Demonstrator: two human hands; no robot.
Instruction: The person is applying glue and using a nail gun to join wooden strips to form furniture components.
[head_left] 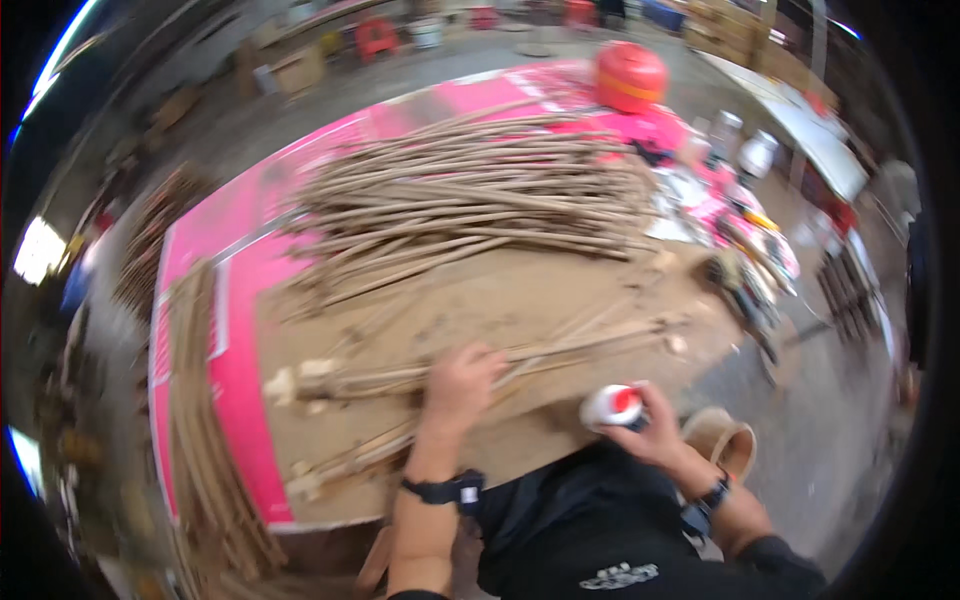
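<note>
Head view: from my distant seat I see the right hand [655, 430] wrapped around a white bottle [602, 408] with a red cap, held at the near edge of the brown sheet [480, 285]. The left hand [460, 385] is at a loose row of thin sticks [390, 382] lying across that sheet; its fingers blur, so I cannot tell whether they grasp a stick or only rest there. Beyond lies a larger pile of sticks [470, 200].

I judge the bottle light and smooth, perhaps a little yielding if its wall is plastic; I would hold it around the body, clear of the cap, with moderate pressure. The sticks look light and fairly stiff, dry enough not to slip much, but slender enough to roll or snap. I would pinch one near mid-length for balance, and avoid bending its ends.
</note>
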